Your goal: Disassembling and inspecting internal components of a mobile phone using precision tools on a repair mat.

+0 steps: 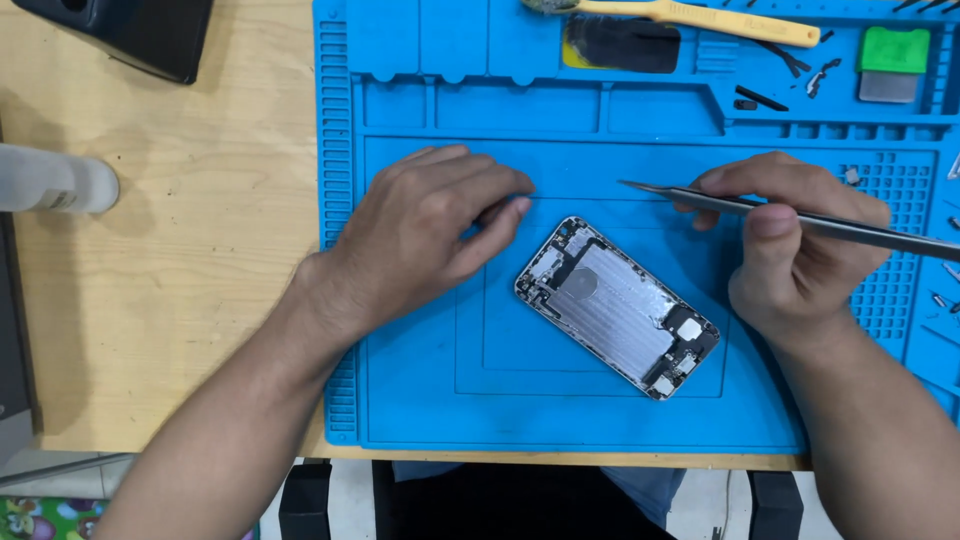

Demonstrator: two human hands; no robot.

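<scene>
An opened phone housing [617, 306], silver inside with small parts at both ends, lies diagonally on the blue repair mat [420, 400]. My left hand [425, 230] rests palm down on the mat just left of the phone's upper end, fingers curled, holding nothing that I can see. My right hand [795, 240] sits to the phone's upper right and grips metal tweezers [700, 200], whose tips point left above the phone without touching it.
A yellow-handled brush [700, 18], a green-topped block [893, 62] and several small screws and dark parts lie in the mat's top trays. A black box [130, 35] and a white cylinder [55, 180] stand on the wooden table at left.
</scene>
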